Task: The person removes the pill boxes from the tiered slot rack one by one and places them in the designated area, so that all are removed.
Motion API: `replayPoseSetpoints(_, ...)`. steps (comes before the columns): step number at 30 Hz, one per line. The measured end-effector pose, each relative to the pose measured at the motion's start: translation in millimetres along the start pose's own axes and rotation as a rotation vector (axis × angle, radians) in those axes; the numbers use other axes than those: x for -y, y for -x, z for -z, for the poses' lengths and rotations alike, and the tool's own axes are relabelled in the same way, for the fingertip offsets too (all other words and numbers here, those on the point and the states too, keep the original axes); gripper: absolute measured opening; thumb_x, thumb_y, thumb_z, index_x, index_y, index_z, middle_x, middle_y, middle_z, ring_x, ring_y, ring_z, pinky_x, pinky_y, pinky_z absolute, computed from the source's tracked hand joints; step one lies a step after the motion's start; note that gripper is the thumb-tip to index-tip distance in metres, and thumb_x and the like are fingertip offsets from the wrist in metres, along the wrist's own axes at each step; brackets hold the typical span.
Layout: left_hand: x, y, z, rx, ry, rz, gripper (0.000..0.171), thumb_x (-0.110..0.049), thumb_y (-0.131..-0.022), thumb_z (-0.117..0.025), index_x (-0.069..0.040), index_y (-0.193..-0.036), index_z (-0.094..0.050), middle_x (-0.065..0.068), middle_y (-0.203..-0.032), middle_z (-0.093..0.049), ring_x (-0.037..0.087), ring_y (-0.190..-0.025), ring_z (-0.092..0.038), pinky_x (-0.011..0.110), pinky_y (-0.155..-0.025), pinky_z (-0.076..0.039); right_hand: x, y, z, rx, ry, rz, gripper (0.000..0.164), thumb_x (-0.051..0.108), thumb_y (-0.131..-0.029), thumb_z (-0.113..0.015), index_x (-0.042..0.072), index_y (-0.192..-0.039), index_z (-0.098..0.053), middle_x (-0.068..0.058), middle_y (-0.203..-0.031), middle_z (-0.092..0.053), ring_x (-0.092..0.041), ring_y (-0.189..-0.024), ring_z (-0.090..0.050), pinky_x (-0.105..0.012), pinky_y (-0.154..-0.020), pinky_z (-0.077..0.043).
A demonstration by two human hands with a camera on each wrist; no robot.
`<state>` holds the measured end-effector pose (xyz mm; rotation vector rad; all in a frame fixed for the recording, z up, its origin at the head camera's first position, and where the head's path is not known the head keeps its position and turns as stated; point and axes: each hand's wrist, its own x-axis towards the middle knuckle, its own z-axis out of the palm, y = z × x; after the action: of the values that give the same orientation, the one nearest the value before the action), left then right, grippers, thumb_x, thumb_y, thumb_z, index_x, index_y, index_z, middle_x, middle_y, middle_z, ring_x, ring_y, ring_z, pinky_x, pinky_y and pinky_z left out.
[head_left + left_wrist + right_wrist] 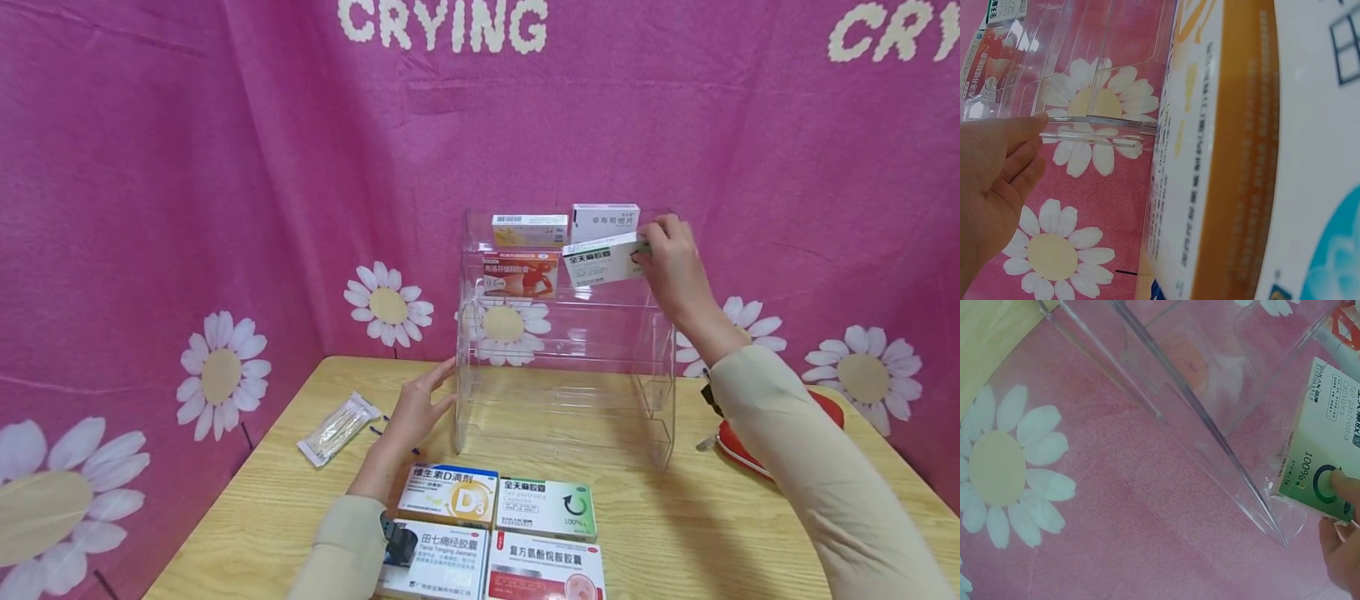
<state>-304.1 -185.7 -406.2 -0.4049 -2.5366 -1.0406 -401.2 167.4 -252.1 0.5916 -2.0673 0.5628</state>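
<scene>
My right hand [675, 262] pinches the right end of a white and green medicine box [600, 260], tilted in front of the upper part of a clear tiered rack [566, 375]. In the right wrist view the thumb lies on the green end of that box [1325, 444]. Left of it, an orange-red medicine box [520, 275] stands in the rack's second tier. Behind them, a yellow and white box [529, 229] and a white box [604, 220] stand in the top tier. With fingers extended, my left hand [422, 406] touches the rack's left side.
In front of the rack, several medicine boxes lie on the wooden table, among them a vitamin D box [448, 493] and a green-cornered box [546, 507]. A packet of cotton swabs [339, 428] lies at left. A red pouch [825, 408] is partly behind the right arm.
</scene>
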Motion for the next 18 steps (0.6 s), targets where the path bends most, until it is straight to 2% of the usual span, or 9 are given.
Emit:
replayPoseSetpoints(5,-0.5,-0.3,-0.2,0.008,0.002,0.015,0.058,-0.005,-0.090,-0.068,-0.009,-0.144,-0.048,0.014,-0.138,-0.060,0.034,-0.124,-0.060,0.045,-0.105,-0.052,-0.6,-1.4,3.7,-0.041,-0.022,0.043,0.021,-0.014,-0.080,-0.067,-0.012,-0.101,-0.062,-0.027,-0.106,-0.057,-0.043,-0.098,-0.051,-0.052,-0.090,-0.051)
replayPoseSetpoints(14,-2.4,0.1,1.1,-0.003,-0.011,0.004,0.059,-0.005,-0.089,-0.069,-0.008,-0.144,-0.048,0.014,-0.137,-0.060,0.035,-0.122,-0.061,0.045,-0.104,-0.053,-0.7,3.3,15.7,-0.102,-0.040,0.079,0.021,-0.012,-0.082,-0.068,-0.011,-0.103,-0.065,-0.027,-0.107,-0.059,-0.043,-0.100,-0.053,-0.050,-0.088,-0.052)
replayPoseSetpoints(18,-2.8,0.0,0.7,-0.009,-0.006,-0.007,0.059,-0.004,-0.088,-0.069,-0.007,-0.143,-0.048,0.014,-0.137,-0.060,0.035,-0.122,-0.062,0.046,-0.105,-0.052,-1.6,9.1,21.3,-0.149,-0.066,0.066,0.021,-0.011,-0.082,-0.068,-0.011,-0.103,-0.065,-0.028,-0.108,-0.060,-0.044,-0.101,-0.054,-0.051,-0.088,-0.052)
